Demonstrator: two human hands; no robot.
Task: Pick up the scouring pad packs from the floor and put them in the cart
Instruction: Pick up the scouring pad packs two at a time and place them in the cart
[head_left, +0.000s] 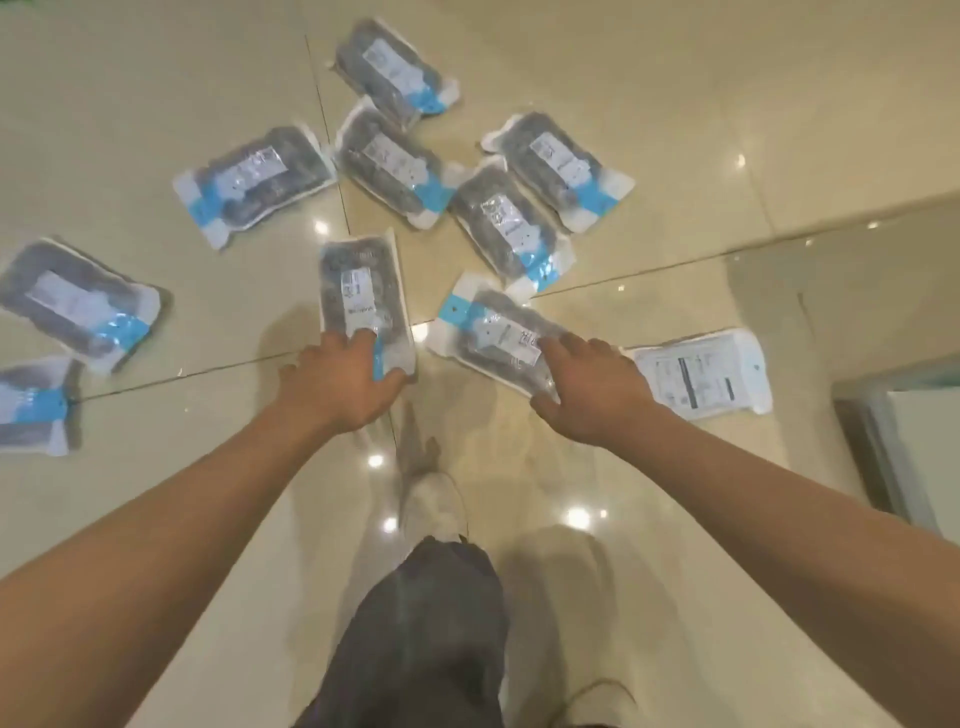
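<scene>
Several scouring pad packs lie scattered on the glossy beige floor (649, 93), each a clear bag of grey pads with a white label and a blue band. My left hand (340, 387) grips the near end of one pack (358, 283), thumb under its blue end. My right hand (587, 389) lies over the near end of another pack (493, 332), fingers curled around its edge. A pack (701, 374) lying white back up rests just right of my right hand. The cart does not show.
More packs lie beyond the hands (511, 226) and at the left edge (78, 304). A grey-framed pale object (904, 441) stands at the right edge. My trouser leg and light shoe (436, 499) are below the hands.
</scene>
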